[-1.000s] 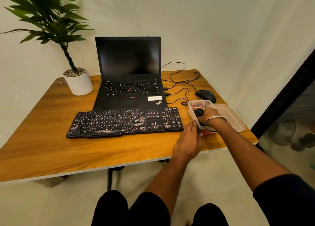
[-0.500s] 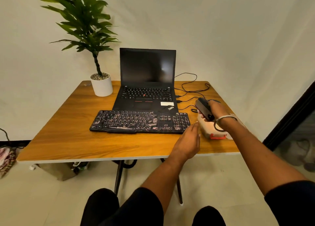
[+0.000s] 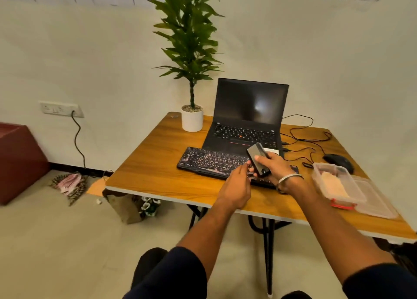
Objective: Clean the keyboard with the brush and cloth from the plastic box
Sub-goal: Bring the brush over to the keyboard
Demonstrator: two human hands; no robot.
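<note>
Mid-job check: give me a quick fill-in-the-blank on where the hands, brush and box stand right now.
1. The right hand grips the dark ____ above the keyboard.
2. The left hand holds ____.
3. The plastic box stands on the table with its lid ____.
4. Behind the keyboard stands an open ____.

Missing words: brush; nothing; off; laptop.

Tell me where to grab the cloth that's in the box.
Pinch the cloth at its exposed upper surface, fingers coming straight down from above. The box is lidless with raised walls all round, so only the top is open, and the cloth lies flat inside.
</note>
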